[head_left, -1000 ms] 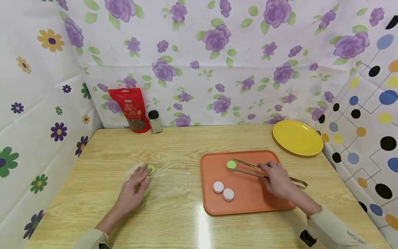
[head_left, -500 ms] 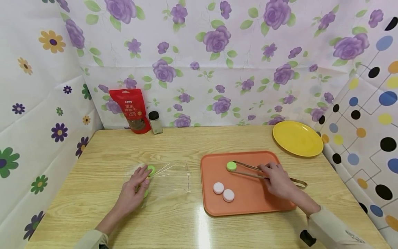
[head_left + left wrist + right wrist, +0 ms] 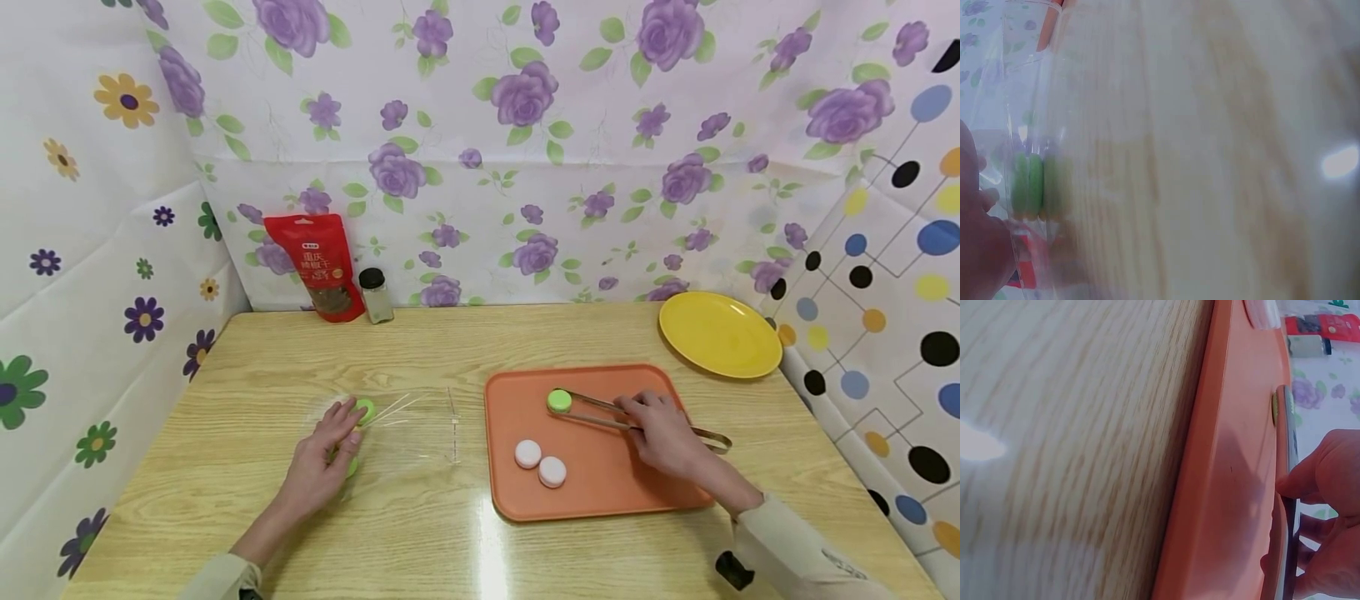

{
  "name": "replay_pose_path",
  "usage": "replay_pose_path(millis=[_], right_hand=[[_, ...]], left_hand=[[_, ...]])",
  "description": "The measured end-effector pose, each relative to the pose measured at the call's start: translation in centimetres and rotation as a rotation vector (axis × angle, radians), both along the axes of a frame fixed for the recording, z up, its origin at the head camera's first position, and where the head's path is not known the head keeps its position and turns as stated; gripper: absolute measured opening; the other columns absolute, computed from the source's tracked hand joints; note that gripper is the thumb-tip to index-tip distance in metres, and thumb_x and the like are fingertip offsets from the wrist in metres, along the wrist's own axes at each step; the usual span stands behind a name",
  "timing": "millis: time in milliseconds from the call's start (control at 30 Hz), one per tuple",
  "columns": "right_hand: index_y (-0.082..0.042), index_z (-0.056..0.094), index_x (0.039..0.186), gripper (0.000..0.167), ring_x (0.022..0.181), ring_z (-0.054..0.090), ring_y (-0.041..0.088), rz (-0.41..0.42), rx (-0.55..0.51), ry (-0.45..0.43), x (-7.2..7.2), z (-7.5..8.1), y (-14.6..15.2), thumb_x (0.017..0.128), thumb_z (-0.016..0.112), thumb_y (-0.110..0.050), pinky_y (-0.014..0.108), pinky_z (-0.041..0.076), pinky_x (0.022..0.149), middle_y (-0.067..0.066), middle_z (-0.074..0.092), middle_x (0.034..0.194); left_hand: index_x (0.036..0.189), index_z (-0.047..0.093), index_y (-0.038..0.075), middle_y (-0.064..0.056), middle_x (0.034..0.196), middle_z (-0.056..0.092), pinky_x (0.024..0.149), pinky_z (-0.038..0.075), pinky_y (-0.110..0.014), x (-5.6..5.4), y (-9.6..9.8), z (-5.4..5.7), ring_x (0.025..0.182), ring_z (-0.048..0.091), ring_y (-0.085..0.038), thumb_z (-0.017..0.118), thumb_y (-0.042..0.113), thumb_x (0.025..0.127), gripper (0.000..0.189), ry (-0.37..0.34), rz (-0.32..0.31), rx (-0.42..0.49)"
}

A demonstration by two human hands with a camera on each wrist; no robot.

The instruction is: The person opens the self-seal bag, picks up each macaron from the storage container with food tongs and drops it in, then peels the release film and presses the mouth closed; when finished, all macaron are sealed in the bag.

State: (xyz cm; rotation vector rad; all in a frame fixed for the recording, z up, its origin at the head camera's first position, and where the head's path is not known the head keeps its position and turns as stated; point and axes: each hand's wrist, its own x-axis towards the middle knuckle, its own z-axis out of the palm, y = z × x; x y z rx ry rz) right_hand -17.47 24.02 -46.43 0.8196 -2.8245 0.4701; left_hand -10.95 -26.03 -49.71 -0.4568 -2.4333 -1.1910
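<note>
My left hand [image 3: 324,454] holds the near left end of a clear plastic box [image 3: 420,437], thumb and fingers bent over it. Green macarons [image 3: 365,410] show beside the fingers; through the clear wall in the left wrist view, green macarons [image 3: 1035,186] stand side by side. With my right hand [image 3: 663,433] I grip metal tongs [image 3: 600,419] above an orange tray [image 3: 600,500]. Their tips lie either side of a green macaron [image 3: 558,401] on the tray. In the right wrist view, the tongs [image 3: 1285,437] cover most of that macaron [image 3: 1275,409].
Two pale pink macarons [image 3: 540,464] sit on the tray's left half. A yellow plate [image 3: 720,333] lies at the back right. At the back left stand a red pouch [image 3: 318,262] and a black-capped jar [image 3: 376,296]. Patterned cloth [image 3: 480,167] surrounds the table [image 3: 420,342].
My right hand has shifted slightly left with the tongs, whose tips now reach along both sides of the green macaron. My left hand and the box have stayed put.
</note>
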Motion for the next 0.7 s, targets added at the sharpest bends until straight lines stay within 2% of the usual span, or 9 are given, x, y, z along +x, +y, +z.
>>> replay_pose_path(millis=[133,200,300,367,433,700], right_hand=[[-0.004,0.066,0.120,0.042,0.081,0.052,0.035,0.007,-0.003,0.011,-0.08,-0.16,-0.07,0.081,0.074,0.009,0.045,0.044,0.056,0.015,0.057,0.100],[-0.004,0.067,0.120,0.041,0.081,0.052,0.034,0.012,-0.002,0.019,-0.12,-0.27,-0.06,0.081,0.073,0.010,0.046,0.045,0.057,0.015,0.057,0.099],[-0.003,0.067,0.119,0.041,0.081,0.052,0.034,0.020,-0.007,0.033,-0.18,-0.42,-0.02,0.081,0.073,0.011,0.048,0.046,0.060,0.015,0.057,0.099],[-0.003,0.067,0.119,0.042,0.080,0.052,0.034,0.025,-0.012,0.042,-0.19,-0.50,-0.03,0.081,0.074,0.011,0.048,0.047,0.062,0.015,0.058,0.099],[-0.002,0.067,0.119,0.042,0.081,0.052,0.035,0.026,-0.019,0.047,-0.19,-0.54,-0.06,0.080,0.074,0.011,0.049,0.047,0.063,0.015,0.058,0.100],[-0.002,0.067,0.118,0.042,0.081,0.053,0.036,0.030,-0.033,0.051,-0.08,-0.51,-0.09,0.079,0.073,0.013,0.049,0.048,0.063,0.016,0.058,0.100]], left_hand=[[0.131,0.060,-0.008,-0.034,0.142,0.046,0.099,0.029,-0.076,0.05,0.05,0.07,0.134,0.034,-0.058,0.059,-0.002,0.098,0.034,-0.002,0.002,-0.004],[0.131,0.060,-0.008,-0.033,0.143,0.046,0.102,0.030,-0.070,0.07,0.05,0.09,0.134,0.034,-0.057,0.059,-0.002,0.098,0.034,-0.003,0.003,-0.009],[0.131,0.061,-0.007,-0.032,0.142,0.048,0.113,0.031,-0.043,0.11,0.05,0.06,0.133,0.037,-0.056,0.059,-0.003,0.098,0.034,0.007,0.003,-0.013],[0.130,0.061,-0.008,-0.032,0.142,0.048,0.112,0.026,-0.025,0.12,0.05,0.03,0.132,0.038,-0.055,0.059,-0.003,0.097,0.033,0.014,-0.001,-0.013],[0.130,0.061,-0.008,-0.032,0.141,0.048,0.107,0.021,-0.014,0.12,0.06,0.00,0.132,0.039,-0.055,0.059,-0.003,0.097,0.033,0.022,-0.006,-0.011],[0.130,0.061,-0.008,-0.031,0.141,0.049,0.108,0.023,-0.013,0.06,0.08,0.02,0.131,0.040,-0.055,0.058,-0.004,0.098,0.032,0.027,-0.021,0.005]])
